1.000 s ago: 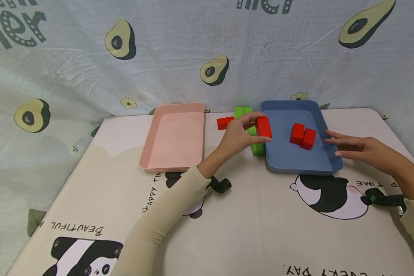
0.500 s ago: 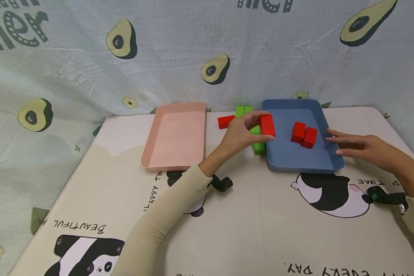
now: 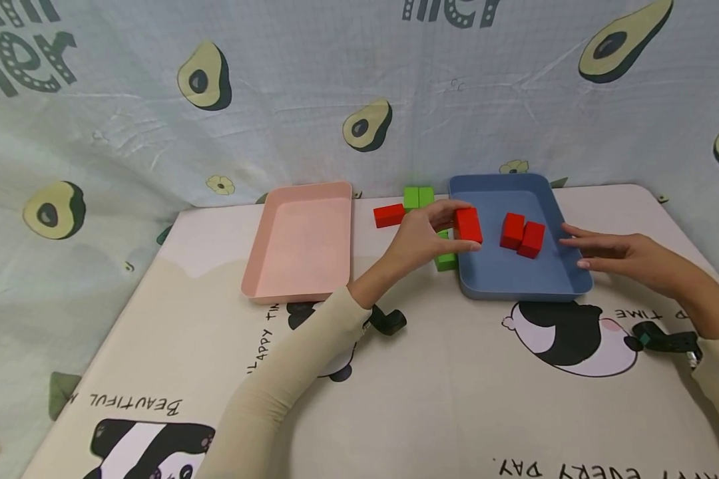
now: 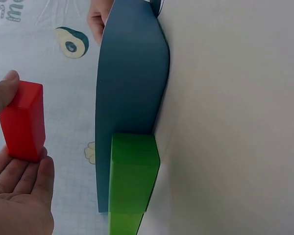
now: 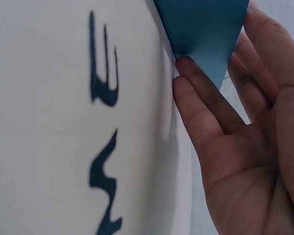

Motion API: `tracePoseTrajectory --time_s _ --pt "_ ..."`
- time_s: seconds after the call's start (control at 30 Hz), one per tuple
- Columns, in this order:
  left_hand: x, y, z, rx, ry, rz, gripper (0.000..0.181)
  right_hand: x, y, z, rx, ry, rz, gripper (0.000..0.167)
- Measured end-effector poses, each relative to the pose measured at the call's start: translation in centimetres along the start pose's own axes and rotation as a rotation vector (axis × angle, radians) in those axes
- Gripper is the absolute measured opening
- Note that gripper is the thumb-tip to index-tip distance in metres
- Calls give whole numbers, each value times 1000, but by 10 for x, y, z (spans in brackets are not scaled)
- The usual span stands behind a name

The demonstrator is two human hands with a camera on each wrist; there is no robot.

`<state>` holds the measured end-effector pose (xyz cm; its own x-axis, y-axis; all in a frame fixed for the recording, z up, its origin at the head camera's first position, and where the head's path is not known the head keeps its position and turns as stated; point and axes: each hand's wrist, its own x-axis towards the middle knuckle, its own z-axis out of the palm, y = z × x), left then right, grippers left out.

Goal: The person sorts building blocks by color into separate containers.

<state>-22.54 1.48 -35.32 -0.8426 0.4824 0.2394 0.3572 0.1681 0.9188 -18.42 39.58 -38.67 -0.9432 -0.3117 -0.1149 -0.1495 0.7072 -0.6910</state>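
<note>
Pinches a red block (image 4: 23, 120) in the left hand (image 4: 19, 203) at the left edge, thumb at its upper end, fingers (image 4: 45, 174) at its lower end. Holds it apart from the wall of a blue tray (image 4: 130, 73). Shows a green block (image 4: 132, 171) in front of that wall, above a second, cut-off green block (image 4: 125, 225). Includes part of the right hand (image 4: 101, 17) up top, a pale avocado-print curtain (image 4: 71, 117) behind, and a plain, pale surface (image 4: 230, 117) on the right.

Held red block (image 4: 23, 125) smooth, slightly glossy; blue tray (image 3: 503, 276) smooth, matt, plastic-looking; backdrop (image 3: 287, 80) creased.
</note>
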Motion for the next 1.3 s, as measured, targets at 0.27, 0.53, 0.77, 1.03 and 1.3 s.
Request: tracePoseTrajectory --time_s 0.27,0.53,0.77,1.03,1.3 --pt "1 1 1 -3 -22 -8 58 0 1 2 20 5 -20 51" --pt "5 -1 4 13 -19 13 59 0 0 1 22 1 -12 51" --pt "6 1 7 73 -15 -22 59 2 -3 -1 25 -20 23 53" --pt "12 3 10 84 -43 -63 60 3 -1 -3 34 -25 20 53" --pt "13 5 17 4 -74 -46 59 3 1 -4 8 -18 23 53"
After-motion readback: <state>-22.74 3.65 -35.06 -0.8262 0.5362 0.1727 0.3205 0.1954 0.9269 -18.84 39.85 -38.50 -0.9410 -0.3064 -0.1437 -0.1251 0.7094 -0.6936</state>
